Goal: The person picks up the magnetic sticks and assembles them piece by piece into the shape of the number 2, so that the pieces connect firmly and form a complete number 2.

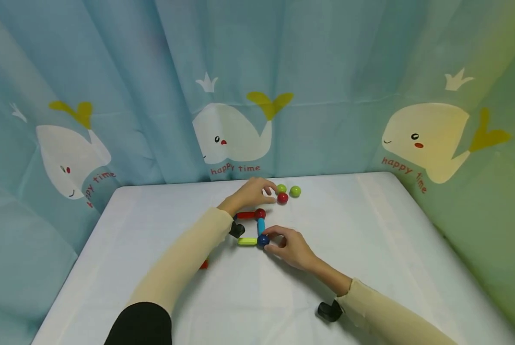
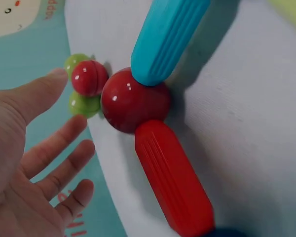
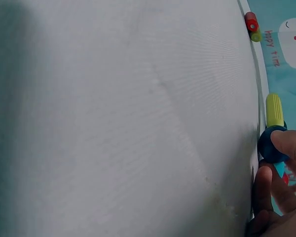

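My right hand (image 1: 292, 249) pinches a dark blue ball (image 1: 263, 240) between thumb and fingers. From this ball a yellow-green rod (image 1: 247, 241) runs left, and a light blue rod (image 1: 261, 227) leads back to a red ball (image 1: 260, 213). A red rod (image 2: 172, 177) joins that red ball to another dark blue piece, mostly hidden by the left arm. Farther back, my left hand (image 1: 253, 192) holds nothing, its thumb and fingers spread beside a loose red ball (image 1: 282, 198). Two green balls (image 1: 295, 191) lie around the loose red one.
Red and yellow-green pieces (image 3: 252, 24) lie at the left, partly covered by the left forearm in the head view. A blue curtain (image 1: 326, 143) with printed whales hangs behind the white table (image 1: 369, 230). Black camera mounts (image 1: 329, 311) sit at both wrists.
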Motion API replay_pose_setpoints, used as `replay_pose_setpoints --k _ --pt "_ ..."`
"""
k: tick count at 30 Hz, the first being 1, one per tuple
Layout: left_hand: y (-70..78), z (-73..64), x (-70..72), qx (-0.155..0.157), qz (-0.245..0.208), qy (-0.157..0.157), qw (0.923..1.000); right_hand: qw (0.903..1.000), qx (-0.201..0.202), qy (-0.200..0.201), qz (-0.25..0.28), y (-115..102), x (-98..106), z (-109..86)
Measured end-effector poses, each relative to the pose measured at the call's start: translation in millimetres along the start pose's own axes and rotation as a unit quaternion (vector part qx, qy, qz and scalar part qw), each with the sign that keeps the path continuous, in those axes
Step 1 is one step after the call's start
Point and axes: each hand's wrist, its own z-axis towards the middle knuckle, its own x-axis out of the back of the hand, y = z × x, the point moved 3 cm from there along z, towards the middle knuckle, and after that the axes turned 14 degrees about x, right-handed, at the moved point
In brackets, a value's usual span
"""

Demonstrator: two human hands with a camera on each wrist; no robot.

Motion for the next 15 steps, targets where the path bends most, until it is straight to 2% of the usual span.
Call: replay_pose_setpoints --k 7,15 --pt "6.8 15.6 -11.1 0.026 0.007 -0.012 0.9996 0.9999 0.006 -0.006 0.01 0.3 -0.4 -0.3" --pt "11.5 25.1 -19.1 0.044 0.006 -0.004 0.999 1.0 0.004 -0.004 0.007 -0.4 1.5 -1.6"
